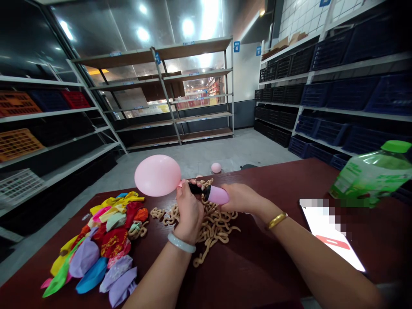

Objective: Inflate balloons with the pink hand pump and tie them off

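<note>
A pink balloon (157, 175), inflated to an oval, points away to the left above the table's far edge. My left hand (188, 206) is closed around the balloon's neck, where it meets the black end of a hand pump. The pump's pink-lilac body (219, 195) runs to the right, and my right hand (243, 199) wraps round its far end. Below both hands lies a loose pile of tan, curly strands (214, 229), partly covered by my left hand. Flat, uninflated balloons (116, 238) in many colours are heaped to the left.
The dark red table (264, 262) carries a lit phone (334, 240) and a large green-capped bottle (370, 171) on the right. Beyond it, a small pink balloon (216, 167) rests on the floor. Metal shelves (202, 118) stand behind; crates (328, 131) fill the right-hand racks.
</note>
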The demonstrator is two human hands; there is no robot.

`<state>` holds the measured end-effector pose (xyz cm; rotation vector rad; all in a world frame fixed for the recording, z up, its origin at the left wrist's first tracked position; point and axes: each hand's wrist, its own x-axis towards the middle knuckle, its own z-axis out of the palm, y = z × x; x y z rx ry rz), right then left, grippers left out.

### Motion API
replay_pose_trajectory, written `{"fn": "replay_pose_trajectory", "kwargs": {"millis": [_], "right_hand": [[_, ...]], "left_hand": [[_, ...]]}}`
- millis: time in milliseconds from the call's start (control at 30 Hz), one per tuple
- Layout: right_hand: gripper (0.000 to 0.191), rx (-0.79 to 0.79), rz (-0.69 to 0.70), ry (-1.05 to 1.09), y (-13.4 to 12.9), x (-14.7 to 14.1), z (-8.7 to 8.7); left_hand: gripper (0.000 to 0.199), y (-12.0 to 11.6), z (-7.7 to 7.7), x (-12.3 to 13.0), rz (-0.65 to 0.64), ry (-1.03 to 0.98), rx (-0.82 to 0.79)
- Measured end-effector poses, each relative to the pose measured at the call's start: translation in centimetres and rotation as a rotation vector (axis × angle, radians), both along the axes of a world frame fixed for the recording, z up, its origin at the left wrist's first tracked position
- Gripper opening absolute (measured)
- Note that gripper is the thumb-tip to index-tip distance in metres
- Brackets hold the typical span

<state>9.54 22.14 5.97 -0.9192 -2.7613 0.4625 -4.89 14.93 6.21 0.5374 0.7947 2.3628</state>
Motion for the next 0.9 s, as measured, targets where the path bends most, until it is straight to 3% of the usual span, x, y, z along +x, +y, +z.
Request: {"fn": "replay_pose_trajectory", "kwargs": {"millis": [233, 433, 567, 900], "right_hand": [[0.043, -0.028, 0.024, 0.003, 0.3, 0.5, 0.9], [0.041, 0.006, 0.021, -0.041, 1.4, 1.4, 1.1], [0.044, 0.088, -0.007, -0.061, 1.7, 1.9, 1.4], [0.039, 0.219, -0.054, -0.076, 0.1, 1.2, 1.4]], "left_hand": [[0.025, -1.1, 2.4, -4.9, 0.049, 0.046, 0.073], [0.023, -1.9, 3.1, -8.9, 0.155, 0.029, 0.083], [0.024, -1.3, 2.6, -7.8, 0.171, 0.017, 0.101], [0.022, 0.3, -0.3, -0.5, 0.018, -0.030, 0.011]]}}
